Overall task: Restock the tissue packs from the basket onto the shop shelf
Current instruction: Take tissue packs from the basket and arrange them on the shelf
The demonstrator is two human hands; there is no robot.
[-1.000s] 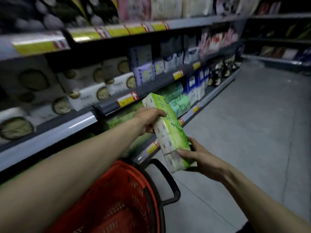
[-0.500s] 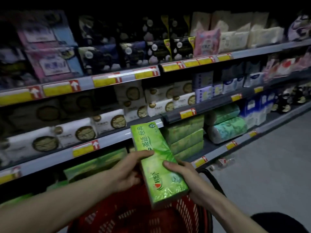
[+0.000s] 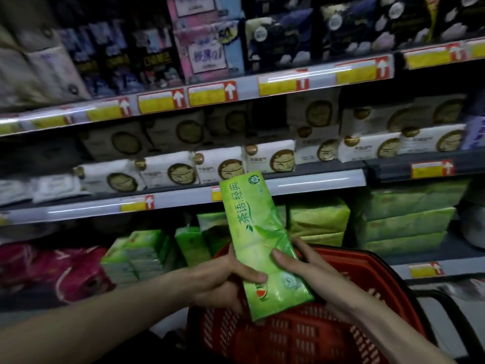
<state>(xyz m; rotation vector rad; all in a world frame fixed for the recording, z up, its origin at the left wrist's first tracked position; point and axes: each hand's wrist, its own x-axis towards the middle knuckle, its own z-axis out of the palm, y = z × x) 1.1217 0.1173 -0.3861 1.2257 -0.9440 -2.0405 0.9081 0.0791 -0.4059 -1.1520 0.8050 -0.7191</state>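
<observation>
Shop shelf (image 3: 315,183), green stacks (image 3: 319,219) behind tissue pack (image 3: 259,240), red basket (image 3: 301,334) beneath

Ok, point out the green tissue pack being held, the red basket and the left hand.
green tissue pack (image 3: 258,232), head view, printed front face
red basket (image 3: 288,336), head view, mesh wall
left hand (image 3: 216,282), head view, back of the hand

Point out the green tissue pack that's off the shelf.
The green pack gripped by the left hand and right hand above the red basket; other packs sit stacked on the lower shelf.
</observation>
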